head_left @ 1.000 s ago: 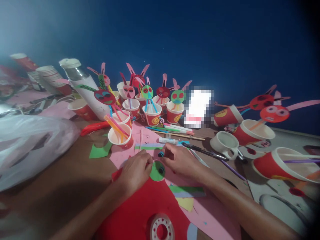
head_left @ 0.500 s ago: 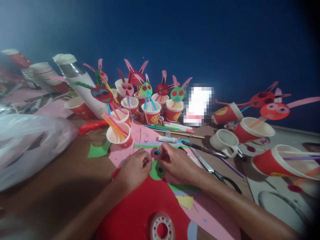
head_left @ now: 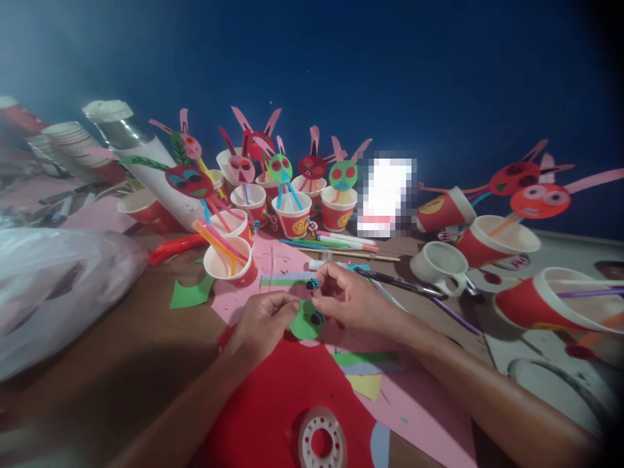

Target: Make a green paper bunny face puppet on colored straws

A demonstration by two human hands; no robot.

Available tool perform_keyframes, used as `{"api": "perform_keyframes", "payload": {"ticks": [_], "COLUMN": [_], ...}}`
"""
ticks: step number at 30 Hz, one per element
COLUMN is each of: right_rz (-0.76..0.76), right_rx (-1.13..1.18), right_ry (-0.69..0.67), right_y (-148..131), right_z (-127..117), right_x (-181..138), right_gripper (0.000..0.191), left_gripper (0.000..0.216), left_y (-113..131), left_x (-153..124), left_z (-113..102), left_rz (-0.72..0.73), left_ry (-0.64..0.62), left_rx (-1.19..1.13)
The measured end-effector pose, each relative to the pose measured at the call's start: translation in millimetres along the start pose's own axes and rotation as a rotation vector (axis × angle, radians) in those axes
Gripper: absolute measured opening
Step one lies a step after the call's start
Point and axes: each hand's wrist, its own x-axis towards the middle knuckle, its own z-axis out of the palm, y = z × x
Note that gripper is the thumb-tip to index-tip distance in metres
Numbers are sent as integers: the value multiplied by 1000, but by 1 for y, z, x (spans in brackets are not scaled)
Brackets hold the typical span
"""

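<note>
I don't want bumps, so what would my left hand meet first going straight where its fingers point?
Your left hand would probably meet your right hand first, just past the green disc it holds; exact depth is unclear.

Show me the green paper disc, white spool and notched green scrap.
Green paper disc (head_left: 305, 325): head view, lower middle.
White spool (head_left: 322, 423): head view, upper ring.
Notched green scrap (head_left: 189, 297): head view, middle.

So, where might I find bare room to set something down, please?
Bare table shows between the bag and left forearm; bare red paper lies between that forearm and the ring. Cups, pens and the mug crowd beyond.
</note>
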Motion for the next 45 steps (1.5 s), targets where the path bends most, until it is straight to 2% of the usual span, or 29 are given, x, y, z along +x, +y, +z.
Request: {"api": "perform_keyframes", "payload": {"ticks": [5,10,15,23,32,45], "right_rz": [-5,-186,-251,-220,-218,-227], "right_rx": [-17,-193,-423,-525,-598,-626], "right_ry": [49,-10,-48,-95,-128,-136], "right_y": [-5,-8,-13,-18,-19,-17], "right_z": [-11,-10,-8,-8,-6,-4], "right_x": [1,0,-2,-2,-3,-2], "right_gripper": [20,9,8,8,9,8], "left_gripper": [17,17,17,19,21,22], "left_y": [-3,-4,-4,-2,1,5], "left_x": [1,2,0,-2,-6,-7], "left_z": [-1,1,1,1,1,2], "left_rz": [14,24,29,39,32,-11], "left_ry": [45,28,-20,-89,-90,-114], "left_rx": [-47,-58,-57,-15,39,-12]}}
